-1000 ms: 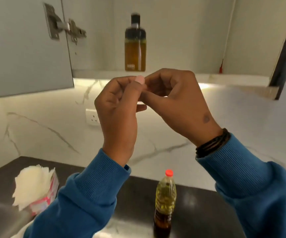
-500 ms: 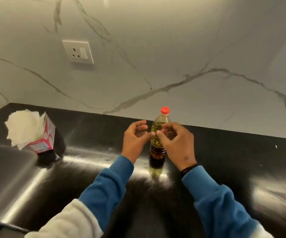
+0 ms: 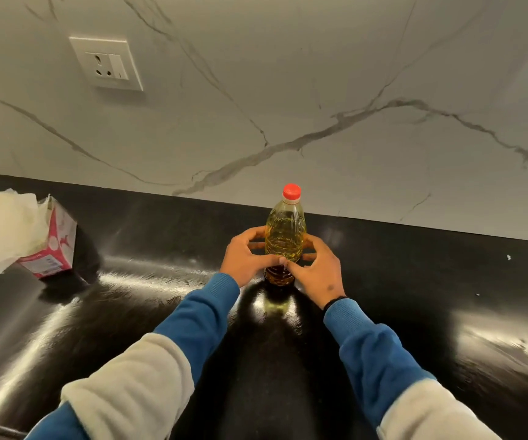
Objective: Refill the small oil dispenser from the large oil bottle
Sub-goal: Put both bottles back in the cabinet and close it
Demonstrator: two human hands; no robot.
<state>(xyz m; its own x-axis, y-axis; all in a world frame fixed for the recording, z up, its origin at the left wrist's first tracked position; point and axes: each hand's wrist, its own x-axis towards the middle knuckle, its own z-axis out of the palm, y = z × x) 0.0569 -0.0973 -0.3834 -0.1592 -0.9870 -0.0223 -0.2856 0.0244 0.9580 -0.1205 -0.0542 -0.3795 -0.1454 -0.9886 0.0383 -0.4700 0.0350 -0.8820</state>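
Note:
A clear plastic oil bottle (image 3: 285,233) with a red cap (image 3: 291,191) stands upright on the black countertop (image 3: 415,281), near the marble back wall. It holds yellow oil. My left hand (image 3: 243,258) wraps its lower left side and my right hand (image 3: 320,271) wraps its lower right side. Both thumbs meet on the front of the bottle and hide its lower part. The small dark oil dispenser is out of view.
A pink tissue box (image 3: 54,246) with white tissue sticking out sits at the left of the counter. A white wall socket (image 3: 107,63) is on the marble wall (image 3: 351,90) above it. A metal edge shows at the far left.
The view dropped from the open cupboard, where the dispenser stood on a shelf, to the counter. My hands came down from chest height and closed around the bottle.

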